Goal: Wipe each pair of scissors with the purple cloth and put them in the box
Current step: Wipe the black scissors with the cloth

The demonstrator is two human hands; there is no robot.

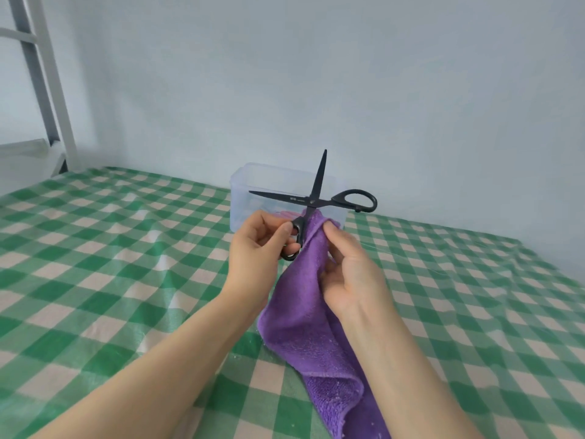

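Your left hand [256, 245] is closed on the lower handle loop of the black scissors [311, 201], with the thumb and curled fingers gripping it. You hold the scissors clear of the surface, spread wide in a cross. One blade points straight up, the other points left, and the free handle loop projects to the right. Your right hand [348, 274] pinches the top of the purple cloth [304, 312] between thumb and fingers, and the cloth's upper fold lies against the scissor shank just below the pivot. The rest of the cloth hangs down and trails onto the green checked cover [95, 248] at the near edge. The clear plastic box [253, 182] stands open-topped on the cover just beyond the scissors, near the far wall. A pinkish shape shows through the box's wall, too indistinct to identify.
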